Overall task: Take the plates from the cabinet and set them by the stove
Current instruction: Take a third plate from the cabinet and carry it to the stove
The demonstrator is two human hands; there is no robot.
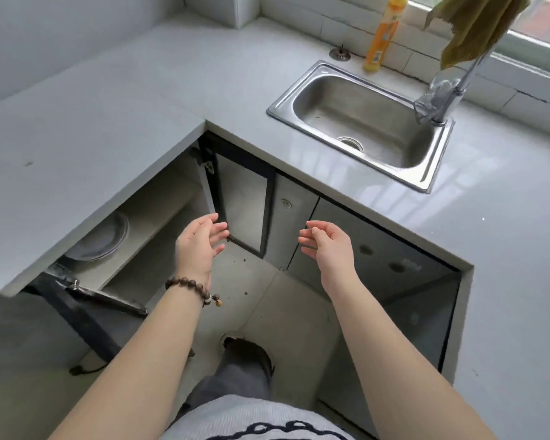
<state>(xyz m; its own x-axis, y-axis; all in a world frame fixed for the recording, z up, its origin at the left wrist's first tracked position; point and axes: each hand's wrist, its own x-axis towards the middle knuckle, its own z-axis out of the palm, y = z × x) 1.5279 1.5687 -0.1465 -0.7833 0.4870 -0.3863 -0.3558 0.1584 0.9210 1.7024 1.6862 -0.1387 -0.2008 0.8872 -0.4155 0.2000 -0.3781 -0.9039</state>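
Observation:
A stack of pale plates (100, 239) lies on the shelf inside the open cabinet (159, 198) under the left counter, partly hidden by the counter's edge. My left hand (200, 242), with a bead bracelet at the wrist, hangs in front of the cabinet opening, to the right of the plates, fingers apart and empty. My right hand (326, 242) is held level with it further right, in front of the shut doors below the sink, also empty with loosely curled fingers. No stove is in view.
The cabinet doors stand open: one (242, 204) swung toward the corner, another (86, 300) low at the left. A grey L-shaped counter (115, 100) holds a steel sink (362, 122), a faucet with a cloth (477, 30), and an orange bottle (383, 33).

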